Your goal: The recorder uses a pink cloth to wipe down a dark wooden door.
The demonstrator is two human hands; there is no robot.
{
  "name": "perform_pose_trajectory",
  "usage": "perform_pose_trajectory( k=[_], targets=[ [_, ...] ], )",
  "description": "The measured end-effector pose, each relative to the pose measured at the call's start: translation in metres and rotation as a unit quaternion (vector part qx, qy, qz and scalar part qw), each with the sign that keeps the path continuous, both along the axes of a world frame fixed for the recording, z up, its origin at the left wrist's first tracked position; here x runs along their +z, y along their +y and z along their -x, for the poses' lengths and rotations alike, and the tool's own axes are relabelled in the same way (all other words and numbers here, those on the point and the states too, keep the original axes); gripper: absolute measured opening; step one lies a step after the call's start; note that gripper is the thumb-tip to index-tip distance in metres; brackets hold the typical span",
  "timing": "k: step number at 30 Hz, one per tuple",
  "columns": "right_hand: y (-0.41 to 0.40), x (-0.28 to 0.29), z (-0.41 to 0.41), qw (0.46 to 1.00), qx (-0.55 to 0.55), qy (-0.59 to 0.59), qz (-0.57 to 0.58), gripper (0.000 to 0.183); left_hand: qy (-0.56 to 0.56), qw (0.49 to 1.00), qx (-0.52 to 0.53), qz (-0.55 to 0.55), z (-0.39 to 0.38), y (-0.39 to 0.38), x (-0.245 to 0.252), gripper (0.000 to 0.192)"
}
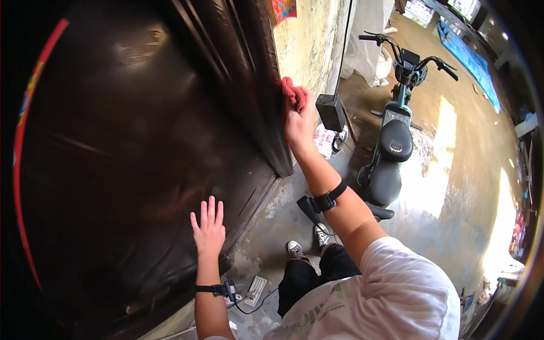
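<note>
A red cloth (294, 94) is gripped in my right hand (300, 123), at the moulded edge of a dark, glossy door frame (259, 85) beside a yellowed wall. Over the lower part of the dark door panel (127, 148) is my left hand (209, 229), fingers spread and holding nothing; whether its fingers touch the panel I cannot tell. Both forearms wear black straps with small devices and cables. Just right of my right hand, a black box (331, 112) shows on a thin dark line.
An electric scooter (389, 144) stands on the concrete floor to the right. Near the wall lie a white printed bag (324, 140) and a shoe (339, 139). A white slotted strip (256, 290) and cables are on the floor by my feet. A blue sheet (469, 59) lies farther off.
</note>
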State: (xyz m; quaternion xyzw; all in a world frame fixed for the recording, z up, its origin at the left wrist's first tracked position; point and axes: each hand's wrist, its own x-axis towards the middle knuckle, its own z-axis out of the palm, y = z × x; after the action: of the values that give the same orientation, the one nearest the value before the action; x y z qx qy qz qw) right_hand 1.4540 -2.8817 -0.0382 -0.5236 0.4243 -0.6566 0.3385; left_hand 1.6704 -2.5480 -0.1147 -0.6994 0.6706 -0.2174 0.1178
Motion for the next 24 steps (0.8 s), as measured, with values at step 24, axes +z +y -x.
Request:
perform_pose_trajectory(
  k=[24],
  targets=[
    [-0.043,0.512,0.005,0.767,-0.222,0.217,0.562,0.033,-0.138,0.94,-0.013,0.313,-0.037,-0.05,0.286,0.079]
  ],
)
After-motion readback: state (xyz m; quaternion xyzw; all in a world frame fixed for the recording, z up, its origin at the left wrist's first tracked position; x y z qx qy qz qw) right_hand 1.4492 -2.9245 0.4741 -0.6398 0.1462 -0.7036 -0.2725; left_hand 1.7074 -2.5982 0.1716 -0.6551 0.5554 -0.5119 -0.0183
